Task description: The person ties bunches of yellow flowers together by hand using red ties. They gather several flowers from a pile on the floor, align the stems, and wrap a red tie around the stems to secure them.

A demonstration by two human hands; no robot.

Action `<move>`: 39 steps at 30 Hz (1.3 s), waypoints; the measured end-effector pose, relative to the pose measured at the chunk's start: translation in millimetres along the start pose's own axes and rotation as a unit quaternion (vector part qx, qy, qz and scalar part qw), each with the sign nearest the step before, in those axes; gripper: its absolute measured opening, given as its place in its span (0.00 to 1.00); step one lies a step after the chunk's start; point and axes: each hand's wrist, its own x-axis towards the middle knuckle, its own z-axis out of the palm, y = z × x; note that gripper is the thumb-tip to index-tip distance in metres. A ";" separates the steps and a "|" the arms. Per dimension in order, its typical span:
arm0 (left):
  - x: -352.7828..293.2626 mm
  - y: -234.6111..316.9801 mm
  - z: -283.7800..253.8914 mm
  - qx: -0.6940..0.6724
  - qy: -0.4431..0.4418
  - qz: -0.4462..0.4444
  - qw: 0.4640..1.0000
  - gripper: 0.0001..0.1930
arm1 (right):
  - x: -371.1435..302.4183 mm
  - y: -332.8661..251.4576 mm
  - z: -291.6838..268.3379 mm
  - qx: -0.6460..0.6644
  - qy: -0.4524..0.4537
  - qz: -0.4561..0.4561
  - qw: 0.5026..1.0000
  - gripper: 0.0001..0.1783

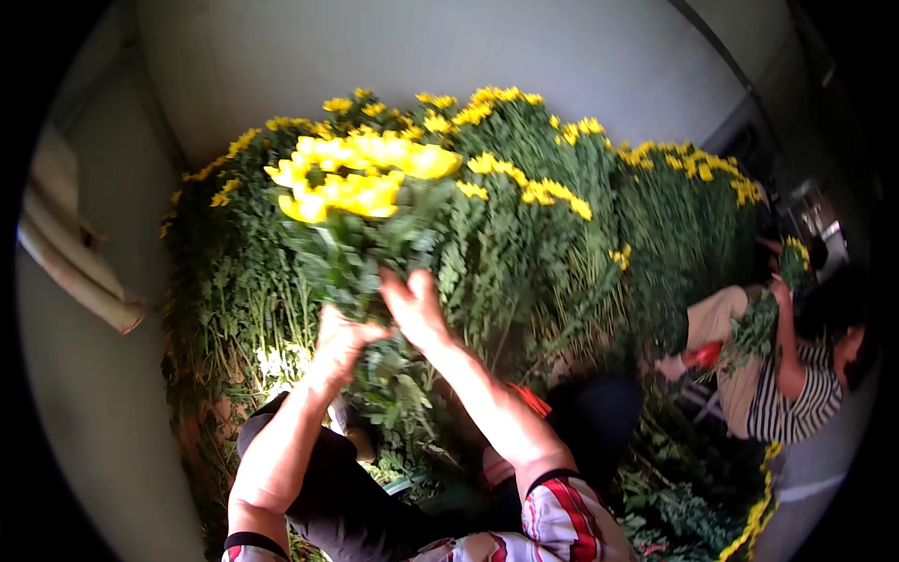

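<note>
A bunch of yellow chrysanthemums (346, 192) with leafy green stems is held up in front of me, its blooms bright and slightly blurred. My left hand (345, 339) is closed round the lower stems, with leaves hanging below it. Against the right side of the same bunch is my right hand (415, 304), its thumb and fingers apart among the leaves; its fingertips are partly lost in blur and foliage. Behind the bunch stands a broad pile of long-stemmed yellow chrysanthemums (524, 234), heads upward.
Pale walls (421, 47) rise behind the pile and on the left, where a curved pipe-like object (80, 253) juts out. At the right, a person in a striped top (796, 393) sits holding flowers. Cut greenery (674, 506) and a row of yellow blooms (757, 506) lie at lower right.
</note>
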 end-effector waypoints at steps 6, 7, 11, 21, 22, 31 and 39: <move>9.1 3.2 -12.5 0.076 0.100 -0.022 0.992 0.24 | -5.8 38.6 -62.2 -0.197 0.136 -0.084 0.967 0.34; 9.6 -4.8 -30.2 0.032 0.134 -0.024 0.990 0.23 | -6.8 58.2 -93.3 -0.184 0.212 -0.098 0.955 0.26; 5.2 -1.8 -43.8 0.042 0.167 -0.077 0.982 0.16 | -58.2 181.2 -255.1 -0.413 0.537 -0.011 0.735 0.21; 13.5 -16.9 -12.5 -0.004 0.174 -0.148 0.974 0.12 | -167.3 320.8 -463.1 -0.018 0.647 0.153 0.747 0.41; 2.6 -16.4 -23.2 0.016 0.216 -0.140 0.966 0.11 | -137.2 325.2 -415.5 0.069 0.650 0.134 0.745 0.36; 7.6 -13.1 -18.3 0.046 0.203 -0.106 0.972 0.13 | -109.1 272.6 -253.9 -0.057 0.636 -0.021 0.769 0.17; 4.2 -10.6 -12.8 0.008 0.181 -0.101 0.978 0.27 | -60.1 253.0 -244.7 -0.368 0.504 0.100 0.775 0.23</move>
